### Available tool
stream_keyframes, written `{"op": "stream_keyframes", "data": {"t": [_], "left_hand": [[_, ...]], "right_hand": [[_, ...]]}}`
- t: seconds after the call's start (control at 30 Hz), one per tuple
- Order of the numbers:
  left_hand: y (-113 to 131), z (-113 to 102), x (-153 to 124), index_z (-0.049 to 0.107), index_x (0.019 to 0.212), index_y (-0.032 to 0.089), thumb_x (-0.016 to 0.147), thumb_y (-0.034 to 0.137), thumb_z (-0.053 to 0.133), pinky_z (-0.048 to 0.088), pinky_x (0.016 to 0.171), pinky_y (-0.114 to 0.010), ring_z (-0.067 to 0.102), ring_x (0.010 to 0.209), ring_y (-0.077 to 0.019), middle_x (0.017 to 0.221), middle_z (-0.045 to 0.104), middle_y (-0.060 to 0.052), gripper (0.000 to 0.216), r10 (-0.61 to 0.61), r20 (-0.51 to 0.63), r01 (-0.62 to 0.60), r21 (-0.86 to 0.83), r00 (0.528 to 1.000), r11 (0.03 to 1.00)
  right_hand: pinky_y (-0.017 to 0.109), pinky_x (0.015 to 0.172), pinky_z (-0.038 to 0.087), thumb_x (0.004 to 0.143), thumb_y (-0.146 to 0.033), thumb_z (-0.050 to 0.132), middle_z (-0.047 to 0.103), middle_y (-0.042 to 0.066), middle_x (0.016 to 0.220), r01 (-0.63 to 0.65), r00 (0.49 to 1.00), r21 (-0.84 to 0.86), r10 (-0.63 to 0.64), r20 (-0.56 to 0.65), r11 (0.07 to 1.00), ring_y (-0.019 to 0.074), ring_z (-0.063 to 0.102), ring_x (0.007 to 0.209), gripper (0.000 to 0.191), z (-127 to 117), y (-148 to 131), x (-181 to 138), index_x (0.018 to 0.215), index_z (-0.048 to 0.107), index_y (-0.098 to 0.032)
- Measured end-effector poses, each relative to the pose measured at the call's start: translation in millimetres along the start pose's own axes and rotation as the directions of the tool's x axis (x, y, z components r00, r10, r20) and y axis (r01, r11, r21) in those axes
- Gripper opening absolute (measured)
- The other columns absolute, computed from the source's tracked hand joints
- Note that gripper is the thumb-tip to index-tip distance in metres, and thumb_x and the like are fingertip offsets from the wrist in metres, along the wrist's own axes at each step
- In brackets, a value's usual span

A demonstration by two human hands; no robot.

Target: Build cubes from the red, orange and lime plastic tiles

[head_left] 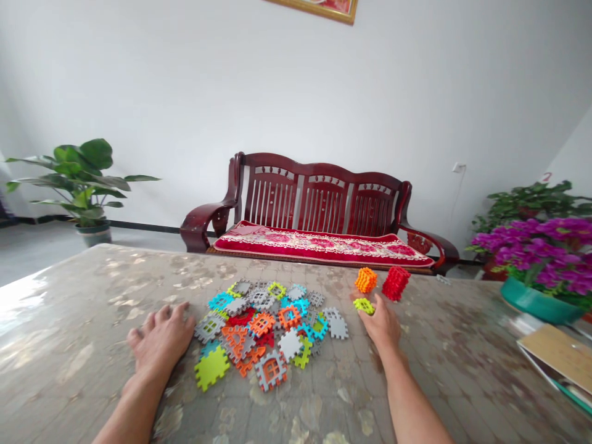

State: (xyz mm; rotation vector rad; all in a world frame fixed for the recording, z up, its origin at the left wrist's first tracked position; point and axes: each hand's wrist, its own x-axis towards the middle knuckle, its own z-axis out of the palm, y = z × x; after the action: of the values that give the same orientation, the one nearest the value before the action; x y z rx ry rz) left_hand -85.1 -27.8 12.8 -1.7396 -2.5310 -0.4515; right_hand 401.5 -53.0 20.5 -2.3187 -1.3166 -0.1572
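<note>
My left hand (164, 335) rests on the table just left of a pile of interlocking plastic tiles (261, 324), its fingers spread and nothing in it. The pile mixes grey, orange, blue, red and yellow-green pieces, some with window cut-outs. To the right of the pile, my right hand (383, 323) grips a yellow-green tile (364, 305) between thumb and fingers, low over the table. Just beyond it stand a stack of orange tiles (365, 280) and a stack of red tiles (396, 283). A flat yellow-green tile (211, 367) lies at the pile's near left corner.
Purple flowers in a green pot (539, 301) stand at the table's right, with a brown notebook (559, 351) nearer me. A wooden bench (319, 197) with a red cushion is behind the table (111, 283). A potted plant (86, 179) stands at the far left.
</note>
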Motion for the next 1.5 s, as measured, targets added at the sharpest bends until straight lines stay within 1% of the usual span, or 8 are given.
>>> {"op": "stream_keyframes", "data": {"t": [0.3,0.47,0.63,0.8,1.0,1.13,1.33,1.5], "left_hand": [[1.8,-1.4,-0.5,0.055,0.137,0.025,0.091,0.041,0.033,0.028,0.107,-0.058,0.037,0.138,-0.0369,0.147,0.046,-0.015,0.054,-0.017,0.024,0.017,0.010,1.000,1.000],[1.9,-2.1,-0.4,0.055,0.137,0.024,0.091,0.039,0.034,0.028,0.107,-0.058,0.037,0.137,-0.0364,0.147,0.047,-0.016,0.053,-0.023,0.022,0.023,0.002,0.999,1.000],[3.3,-3.3,-1.1,0.055,0.137,0.024,0.091,0.040,0.033,0.027,0.108,-0.058,0.036,0.138,-0.0360,0.147,0.046,-0.015,0.053,-0.025,0.031,0.025,0.000,0.999,1.000],[4.1,-3.1,-2.9,0.054,0.138,0.025,0.092,0.039,0.030,0.025,0.108,-0.058,0.035,0.139,-0.0341,0.148,0.046,-0.014,0.054,-0.032,0.026,0.032,0.002,0.999,0.999],[4.0,-2.4,-2.7,0.055,0.137,0.025,0.091,0.039,0.032,0.026,0.107,-0.058,0.034,0.138,-0.0342,0.146,0.047,-0.015,0.053,-0.025,0.014,0.025,0.000,1.000,1.000],[4.3,-3.3,-3.1,0.054,0.137,0.025,0.092,0.038,0.031,0.026,0.106,-0.058,0.035,0.137,-0.0345,0.146,0.047,-0.015,0.053,-0.026,0.029,0.026,0.008,0.999,1.000],[5.0,-4.3,-4.6,0.056,0.136,0.024,0.092,0.039,0.031,0.026,0.107,-0.058,0.037,0.136,-0.0354,0.145,0.048,-0.015,0.053,-0.023,0.001,0.023,-0.018,1.000,1.000],[5.0,-4.0,-4.1,0.055,0.136,0.025,0.092,0.039,0.032,0.025,0.107,-0.058,0.035,0.137,-0.0352,0.147,0.047,-0.014,0.052,-0.032,0.015,0.032,-0.015,0.999,0.999]], "right_hand": [[0.041,0.087,0.048,0.081,-0.044,0.057,0.067,0.014,0.121,-0.005,1.000,-0.056,0.006,0.011,0.998,0.0306,0.063,0.105,0.063,-1.5,-1.6,-0.7,0.138,0.050,-0.017],[0.043,0.095,0.044,0.082,-0.036,0.055,0.066,0.012,0.123,0.173,0.979,0.040,-0.167,-0.115,0.984,0.0300,0.058,0.111,0.049,1.5,-6.0,-4.4,0.127,0.060,-0.018],[0.040,0.100,0.042,0.082,-0.029,0.053,0.072,0.008,0.109,0.483,0.872,0.360,-0.478,-0.111,0.798,0.0251,0.060,0.107,0.029,3.2,-38.5,-22.9,0.103,0.071,-0.022],[0.034,0.086,0.046,0.082,-0.031,0.060,0.072,0.004,0.087,0.590,0.728,0.550,-0.684,-0.048,0.590,0.0213,0.062,0.090,0.013,-7.2,-74.3,-47.8,0.084,0.070,-0.023],[0.029,0.077,0.039,0.071,-0.032,0.078,0.067,-0.001,0.076,0.653,0.585,0.502,-0.798,0.142,0.568,0.0166,0.058,0.080,0.013,-20.4,-88.8,-61.9,0.072,0.067,-0.024],[0.029,0.077,0.036,0.064,-0.030,0.082,0.067,-0.003,0.080,0.696,0.563,0.412,-0.803,0.196,0.589,0.0165,0.056,0.082,0.018,-22.1,-91.4,-66.1,0.074,0.068,-0.024],[0.029,0.078,0.035,0.069,-0.014,0.070,0.066,-0.004,0.075,0.673,0.589,0.424,-0.786,0.189,0.606,0.0152,0.056,0.080,0.011,-17.5,-93.6,-68.5,0.067,0.065,-0.023],[0.028,0.077,0.036,0.069,-0.022,0.075,0.066,-0.003,0.079,0.652,0.579,0.450,-0.784,0.225,0.610,0.0160,0.057,0.080,0.016,-19.5,-92.7,-68.2,0.083,0.071,-0.026]]}}
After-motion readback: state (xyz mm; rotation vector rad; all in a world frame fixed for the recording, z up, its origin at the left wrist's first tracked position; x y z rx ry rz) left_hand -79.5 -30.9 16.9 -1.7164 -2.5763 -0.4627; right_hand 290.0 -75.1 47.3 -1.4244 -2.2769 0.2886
